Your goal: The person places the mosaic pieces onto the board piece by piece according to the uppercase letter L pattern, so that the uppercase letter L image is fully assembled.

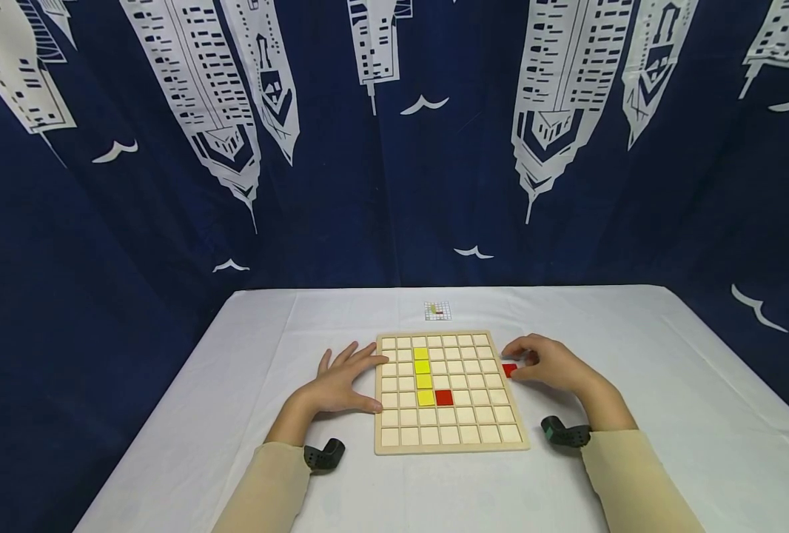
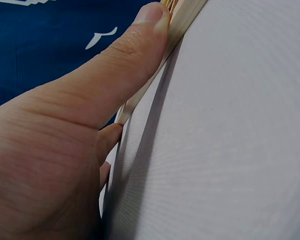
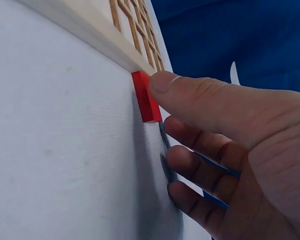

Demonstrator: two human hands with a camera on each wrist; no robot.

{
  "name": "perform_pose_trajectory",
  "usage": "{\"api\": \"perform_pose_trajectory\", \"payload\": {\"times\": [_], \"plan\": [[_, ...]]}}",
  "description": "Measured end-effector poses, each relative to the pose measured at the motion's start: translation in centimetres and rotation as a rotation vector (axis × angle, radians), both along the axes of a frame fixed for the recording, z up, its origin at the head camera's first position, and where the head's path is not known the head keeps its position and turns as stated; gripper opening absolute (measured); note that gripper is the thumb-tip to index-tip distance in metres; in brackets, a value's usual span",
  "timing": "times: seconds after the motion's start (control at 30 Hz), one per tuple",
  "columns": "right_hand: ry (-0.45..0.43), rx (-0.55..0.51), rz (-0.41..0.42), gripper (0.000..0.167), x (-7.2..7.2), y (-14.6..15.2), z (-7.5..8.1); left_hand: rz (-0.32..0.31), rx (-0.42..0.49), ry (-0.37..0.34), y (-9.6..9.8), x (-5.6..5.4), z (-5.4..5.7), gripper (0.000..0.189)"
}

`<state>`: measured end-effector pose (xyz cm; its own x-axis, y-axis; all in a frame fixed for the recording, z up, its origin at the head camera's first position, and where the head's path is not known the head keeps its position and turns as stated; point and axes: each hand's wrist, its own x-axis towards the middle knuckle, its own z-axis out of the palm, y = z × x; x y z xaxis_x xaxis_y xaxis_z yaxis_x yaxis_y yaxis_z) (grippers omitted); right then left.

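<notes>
A wooden grid board (image 1: 451, 448) lies on the white table. Four yellow square tiles (image 1: 422, 367) stand in a column in its third column of cells, and a red square tile (image 1: 444, 397) sits right of the lowest one. My left hand (image 1: 338, 385) rests at the board's left side with fingers spread; its thumb (image 2: 147, 37) presses the wooden edge. At the right edge, my right hand (image 1: 554, 363) pinches another red tile (image 3: 146, 97) near its thumb tip. That tile overlaps the board's rim in the right wrist view. The right index fingertip is partly hidden.
A small printed grid card (image 1: 437, 311) with a coloured pattern lies beyond the board's far edge. A dark blue curtain (image 1: 381, 185) with white building prints hangs behind the table. Black wrist devices (image 1: 324, 454) sit on both forearms.
</notes>
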<state>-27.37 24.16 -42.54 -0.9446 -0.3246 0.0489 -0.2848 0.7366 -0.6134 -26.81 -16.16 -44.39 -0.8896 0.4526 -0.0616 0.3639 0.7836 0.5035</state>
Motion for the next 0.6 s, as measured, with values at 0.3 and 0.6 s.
{"api": "perform_pose_trajectory", "payload": {"times": [0.3, 0.6], "plan": [[0.001, 0.002, -0.002, 0.027, -0.03, 0.02, -0.54, 0.004, -0.003, -0.005, 0.01, -0.01, 0.01, 0.088], [0.011, -0.004, 0.004, 0.022, -0.09, -0.03, -0.66, 0.005, -0.004, -0.007, 0.03, -0.01, 0.01, 0.087]]}}
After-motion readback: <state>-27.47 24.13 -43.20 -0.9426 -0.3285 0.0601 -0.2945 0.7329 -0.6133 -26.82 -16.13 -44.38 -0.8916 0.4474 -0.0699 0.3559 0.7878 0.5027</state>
